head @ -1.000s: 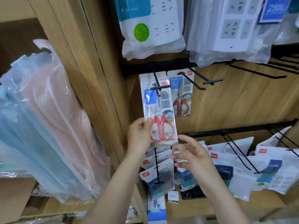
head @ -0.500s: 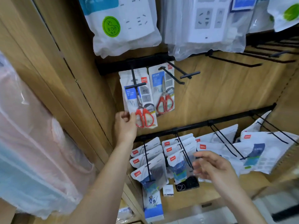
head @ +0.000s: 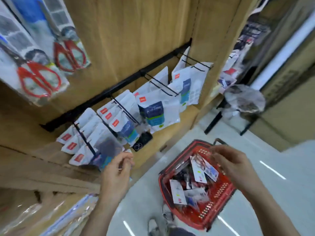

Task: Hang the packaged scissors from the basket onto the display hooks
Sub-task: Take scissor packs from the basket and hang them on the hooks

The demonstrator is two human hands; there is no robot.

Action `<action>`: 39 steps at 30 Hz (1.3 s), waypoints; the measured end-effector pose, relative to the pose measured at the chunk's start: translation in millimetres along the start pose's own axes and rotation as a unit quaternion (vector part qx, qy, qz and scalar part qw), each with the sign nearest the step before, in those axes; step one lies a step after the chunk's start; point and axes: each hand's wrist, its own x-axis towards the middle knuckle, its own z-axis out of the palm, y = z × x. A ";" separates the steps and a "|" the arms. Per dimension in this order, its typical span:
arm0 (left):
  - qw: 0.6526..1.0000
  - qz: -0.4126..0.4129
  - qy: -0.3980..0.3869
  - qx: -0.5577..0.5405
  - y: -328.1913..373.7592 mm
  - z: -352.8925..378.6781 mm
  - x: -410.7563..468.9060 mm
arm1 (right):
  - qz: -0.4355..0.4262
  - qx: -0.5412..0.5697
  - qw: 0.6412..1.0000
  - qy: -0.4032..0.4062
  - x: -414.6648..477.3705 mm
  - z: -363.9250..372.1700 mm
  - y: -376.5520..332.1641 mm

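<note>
Two packs of red-handled scissors hang at the upper left, the nearer scissors pack [head: 34, 79] in front and a second scissors pack [head: 68, 53] behind it. A red basket [head: 219, 189] stands on the floor at the lower right with several packaged items [head: 197, 171] inside. My right hand [head: 233, 162] hovers above the basket with fingers loosely curled and nothing in them. My left hand [head: 117, 169] hangs lower left of centre, near the bottom row of hanging white packs, fingers relaxed and holding nothing. The view is blurred by motion.
A black rail [head: 119, 89] carries hooks with white and blue pouches [head: 153, 113] on the wooden display wall. A black phone [head: 143, 140] lies on the shelf ledge. A stool wrapped in plastic [head: 243, 99] stands in the aisle to the right. Shoes [head: 156, 223] show on the pale floor.
The view swung down and right from the hooks to the basket. My left hand let go of the hung scissors pack and dropped. My right hand moved over the basket.
</note>
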 end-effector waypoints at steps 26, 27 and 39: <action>0.935 -0.138 -0.307 0.109 -286.3 503.6 33.1 | 0.242 0.129 0.944 0.186 44.5 -19.8 474.2; 0.922 -0.124 -0.338 0.142 -299.7 519.0 44.6 | 0.242 0.130 0.945 0.176 51.1 -12.7 488.9; 0.855 0.278 -0.270 0.344 -340.4 554.5 89.0 | 0.207 0.085 0.965 0.135 88.3 12.2 535.0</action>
